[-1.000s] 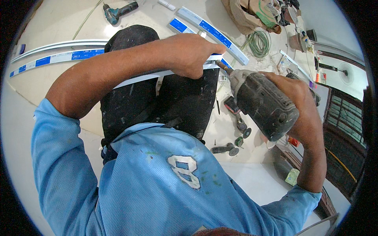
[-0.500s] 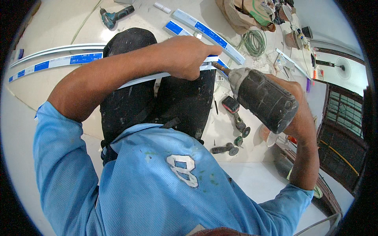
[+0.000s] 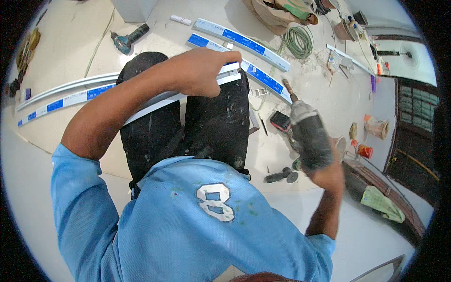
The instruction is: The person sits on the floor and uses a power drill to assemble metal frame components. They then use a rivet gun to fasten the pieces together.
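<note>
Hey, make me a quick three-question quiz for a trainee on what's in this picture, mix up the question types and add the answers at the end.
1. Multiple choice: what does the right hand hold?
A) a hammer
B) a power tool
C) a paintbrush

2. True or false: the tool's bit is touching the white strip in the left hand.

3. Short answer: what colour is the coil of cord on the floor near the brown sack?

Key:
1. B.
2. False; the bit is clear of that strip, off to its right.
3. Green.
</note>
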The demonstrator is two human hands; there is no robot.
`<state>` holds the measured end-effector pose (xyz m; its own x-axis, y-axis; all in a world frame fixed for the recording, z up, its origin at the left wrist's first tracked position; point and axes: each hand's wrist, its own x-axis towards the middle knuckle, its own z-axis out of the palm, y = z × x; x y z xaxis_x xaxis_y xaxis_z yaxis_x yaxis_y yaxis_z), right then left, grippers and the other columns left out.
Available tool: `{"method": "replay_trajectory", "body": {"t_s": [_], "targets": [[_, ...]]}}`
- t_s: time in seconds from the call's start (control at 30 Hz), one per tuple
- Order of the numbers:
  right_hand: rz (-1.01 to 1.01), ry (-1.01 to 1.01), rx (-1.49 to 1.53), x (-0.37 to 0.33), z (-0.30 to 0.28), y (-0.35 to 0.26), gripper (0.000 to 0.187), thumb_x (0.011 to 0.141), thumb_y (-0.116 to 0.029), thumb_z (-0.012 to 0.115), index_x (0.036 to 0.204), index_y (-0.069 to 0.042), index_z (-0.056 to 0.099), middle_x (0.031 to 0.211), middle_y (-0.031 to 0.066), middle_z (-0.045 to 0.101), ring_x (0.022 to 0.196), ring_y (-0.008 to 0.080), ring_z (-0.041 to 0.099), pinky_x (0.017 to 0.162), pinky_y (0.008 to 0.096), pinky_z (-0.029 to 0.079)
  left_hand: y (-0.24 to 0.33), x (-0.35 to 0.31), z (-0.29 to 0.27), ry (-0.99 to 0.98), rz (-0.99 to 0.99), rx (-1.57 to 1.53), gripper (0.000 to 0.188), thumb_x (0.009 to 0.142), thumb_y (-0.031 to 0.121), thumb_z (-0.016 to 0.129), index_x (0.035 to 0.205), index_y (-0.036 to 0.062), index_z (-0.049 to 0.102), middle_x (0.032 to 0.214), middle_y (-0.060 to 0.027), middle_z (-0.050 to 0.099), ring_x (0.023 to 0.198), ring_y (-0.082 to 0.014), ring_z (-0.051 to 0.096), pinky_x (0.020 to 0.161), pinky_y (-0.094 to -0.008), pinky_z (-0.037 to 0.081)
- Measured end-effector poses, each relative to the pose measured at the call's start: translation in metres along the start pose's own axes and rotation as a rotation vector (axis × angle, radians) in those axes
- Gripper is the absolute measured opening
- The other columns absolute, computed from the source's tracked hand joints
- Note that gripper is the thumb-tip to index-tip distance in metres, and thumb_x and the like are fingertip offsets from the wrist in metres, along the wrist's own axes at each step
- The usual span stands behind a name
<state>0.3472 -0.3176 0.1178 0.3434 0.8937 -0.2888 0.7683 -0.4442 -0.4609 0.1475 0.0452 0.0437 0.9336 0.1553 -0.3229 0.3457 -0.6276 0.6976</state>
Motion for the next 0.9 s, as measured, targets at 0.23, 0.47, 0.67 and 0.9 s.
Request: {"method": "replay_trajectory", "body": {"t_s": [0.23, 0.47, 0.67, 0.9], "targets": [[0.34, 0.219, 0.191, 0.026, 0.246, 0.09, 0.07, 0.087, 0.001, 0.076, 0.148, 0.001, 0.042, 0.141, 0.0326, 0.056, 0.13, 0.0556, 0.059, 0.108, 0.057, 0.052, 0.005, -0.003, 0.002, 0.03, -0.043, 0.088, 0.067, 0.069, 0.004, 0.071, 0.134, 0.0177, 0.059, 0.099, -0.0225, 0.074, 0.092, -0.0413, 0.075, 0.086, -0.0522, 0.058], [0.617, 0.212, 0.179, 0.032, 0.41, 0.153, 0.026, 0.101, -0.008, 0.058, 0.124, 0.003, 0.055, 0.12, 0.0349, 0.065, 0.11, 0.055, 0.067, 0.092, 0.0616, 0.056, 0.009, -0.008, 0.013, 0.076, -0.047, 0.041, 0.067, 0.068, 0.002, 0.064, 0.132, 0.0172, 0.059, 0.118, -0.0196, 0.074, 0.101, -0.0347, 0.073, 0.094, -0.0466, 0.056], [0.586, 0.291, 0.174, 0.014, 0.444, 0.159, 0.031, 0.101, -0.014, 0.063, 0.125, -0.001, 0.047, 0.11, 0.0257, 0.064, 0.108, 0.049, 0.069, 0.087, 0.0573, 0.06, 0.027, -0.013, 0.017, 0.123, -0.174, 0.033, 0.068, 0.064, -0.002, 0.058, 0.129, 0.0177, 0.062, 0.109, -0.0124, 0.07, 0.091, -0.0255, 0.065, 0.09, -0.0392, 0.054], [0.75, 0.425, 0.527, 0.033, 0.422, 0.209, 0.047, 0.093, -0.04, 0.076, 0.119, 0.0, 0.072, 0.118, 0.0252, 0.073, 0.11, 0.0463, 0.072, 0.095, 0.0556, 0.056, 0.034, -0.013, 0.019, 0.106, -0.235, 0.141, 0.07, 0.064, -0.004, 0.058, 0.131, 0.0184, 0.062, 0.105, -0.0099, 0.067, 0.089, -0.0228, 0.062, 0.086, -0.0385, 0.053]]}}
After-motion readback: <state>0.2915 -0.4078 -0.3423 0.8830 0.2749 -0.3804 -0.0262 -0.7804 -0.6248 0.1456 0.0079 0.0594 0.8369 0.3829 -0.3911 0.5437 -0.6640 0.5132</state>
